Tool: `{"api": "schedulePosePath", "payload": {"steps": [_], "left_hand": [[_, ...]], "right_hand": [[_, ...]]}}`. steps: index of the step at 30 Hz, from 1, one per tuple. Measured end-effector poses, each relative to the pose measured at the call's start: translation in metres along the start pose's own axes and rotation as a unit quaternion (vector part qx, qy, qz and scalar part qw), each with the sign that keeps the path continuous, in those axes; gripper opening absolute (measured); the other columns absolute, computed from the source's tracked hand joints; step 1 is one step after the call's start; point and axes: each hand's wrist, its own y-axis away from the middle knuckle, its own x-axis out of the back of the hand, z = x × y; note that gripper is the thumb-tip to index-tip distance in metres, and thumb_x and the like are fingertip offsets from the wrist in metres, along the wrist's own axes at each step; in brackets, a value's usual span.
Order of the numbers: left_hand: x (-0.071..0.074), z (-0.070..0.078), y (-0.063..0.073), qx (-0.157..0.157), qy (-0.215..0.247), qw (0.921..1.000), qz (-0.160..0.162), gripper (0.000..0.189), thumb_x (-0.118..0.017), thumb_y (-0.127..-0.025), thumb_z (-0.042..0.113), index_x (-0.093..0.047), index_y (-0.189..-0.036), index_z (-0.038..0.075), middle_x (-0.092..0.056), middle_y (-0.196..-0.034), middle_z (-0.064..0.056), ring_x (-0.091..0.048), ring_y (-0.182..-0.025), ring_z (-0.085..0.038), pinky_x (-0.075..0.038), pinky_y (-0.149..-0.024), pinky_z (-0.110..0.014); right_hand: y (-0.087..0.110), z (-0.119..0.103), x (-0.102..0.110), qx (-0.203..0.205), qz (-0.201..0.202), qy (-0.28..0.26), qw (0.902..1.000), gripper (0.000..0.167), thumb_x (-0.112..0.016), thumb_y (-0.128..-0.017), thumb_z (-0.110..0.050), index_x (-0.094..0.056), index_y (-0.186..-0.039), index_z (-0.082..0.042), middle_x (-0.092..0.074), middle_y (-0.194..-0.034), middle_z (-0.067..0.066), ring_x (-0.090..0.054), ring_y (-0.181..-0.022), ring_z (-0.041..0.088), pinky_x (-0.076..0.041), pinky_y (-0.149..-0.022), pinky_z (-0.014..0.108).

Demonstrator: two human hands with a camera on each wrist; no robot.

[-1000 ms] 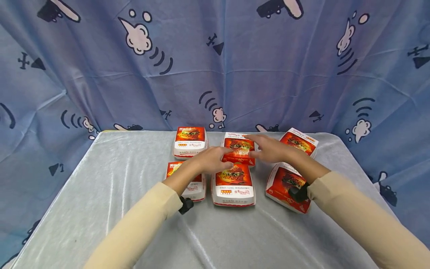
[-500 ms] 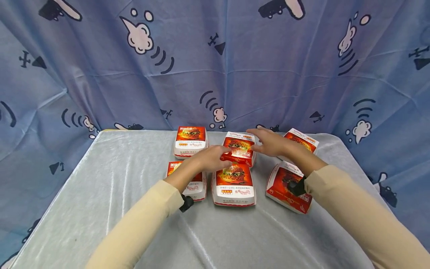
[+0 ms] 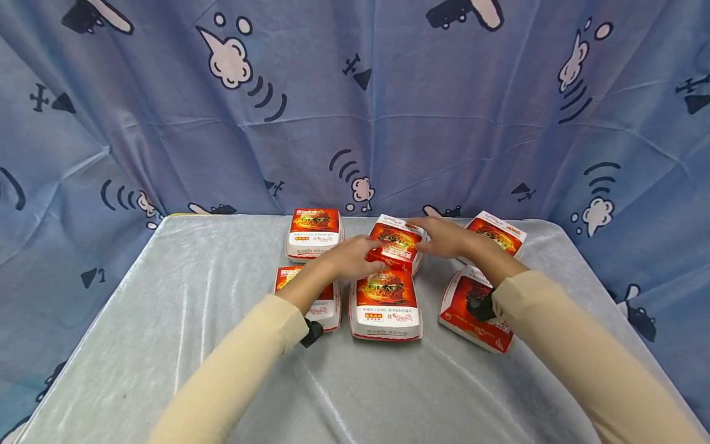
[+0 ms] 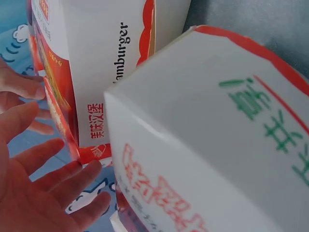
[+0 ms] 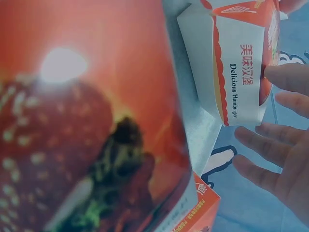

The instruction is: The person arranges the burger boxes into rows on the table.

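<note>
In the head view, a red and white hamburger box (image 3: 395, 242) at the back middle of the table sits turned at an angle between both hands. My left hand (image 3: 352, 258) is at its left side, fingers extended and spread, fingertips right at the box. From the other side my right hand (image 3: 446, 238) reaches to its right edge with loosely straight fingers. The right wrist view shows the right hand (image 5: 289, 159) with fingertips along the side of that box (image 5: 239, 67). A second hamburger box (image 3: 385, 305) stands directly in front, its back edge overlapped by the turned one.
Two more hamburger boxes stand at left, one behind (image 3: 314, 234) and one in front (image 3: 318, 308), partly under the left arm. At right, a back box (image 3: 496, 234) and a front box (image 3: 477, 308) sit askew below the right arm. A patterned blue curtain (image 3: 355, 123) hangs behind the grey-covered table (image 3: 138, 327).
The back middle box has turned clockwise, its far end swinging to the right. My right hand has shifted slightly along with it; the left hand stays almost in place.
</note>
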Motion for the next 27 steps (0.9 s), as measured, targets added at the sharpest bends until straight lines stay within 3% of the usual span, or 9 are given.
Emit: {"api": "schedulePosePath", "payload": {"steps": [4, 11, 16, 27], "left_hand": [[-0.001, 0.001, -0.002, -0.004, 0.010, 0.9999, 0.000, 0.056, -0.059, -0.100, 0.029, -0.045, -0.150, 0.008, -0.043, -0.152, -0.013, -0.037, -0.142, -0.027, -0.030, -0.116, -0.041], [-0.002, 0.001, -0.007, -0.001, 0.019, 0.9997, 0.013, 0.055, -0.056, -0.100, 0.025, -0.043, -0.151, 0.010, -0.037, -0.156, -0.016, -0.030, -0.146, -0.028, -0.026, -0.118, -0.042], [-0.001, 0.001, -0.008, -0.015, 0.011, 0.9994, 0.028, 0.054, -0.057, -0.100, 0.024, -0.044, -0.150, 0.009, -0.041, -0.154, -0.011, -0.033, -0.145, -0.026, -0.027, -0.117, -0.039], [-0.007, 0.006, -0.007, -0.035, -0.002, 0.9992, -0.018, 0.047, -0.047, -0.104, 0.017, -0.044, -0.151, 0.011, -0.032, -0.160, -0.012, -0.028, -0.148, -0.027, -0.023, -0.119, -0.042]], "right_hand": [[-0.001, 0.000, 0.000, 0.007, -0.002, 0.012, 0.9999, 0.059, -0.061, -0.095, -0.010, -0.040, -0.147, 0.006, -0.044, -0.146, 0.030, -0.041, -0.135, 0.047, -0.035, -0.108, 0.060], [-0.003, -0.001, -0.002, -0.018, -0.006, 0.015, 0.9997, 0.056, -0.061, -0.097, -0.013, -0.042, -0.147, 0.005, -0.044, -0.146, 0.030, -0.046, -0.131, 0.044, -0.036, -0.107, 0.059], [-0.003, -0.004, -0.003, -0.022, 0.007, 0.025, 0.9994, 0.055, -0.064, -0.097, -0.016, -0.045, -0.144, 0.006, -0.050, -0.141, 0.029, -0.052, -0.126, 0.042, -0.040, -0.105, 0.057], [0.000, -0.012, -0.005, -0.035, 0.018, 0.062, 0.9973, 0.052, -0.064, -0.096, -0.024, -0.053, -0.141, 0.000, -0.055, -0.139, 0.023, -0.053, -0.125, 0.040, -0.044, -0.099, 0.059]]}}
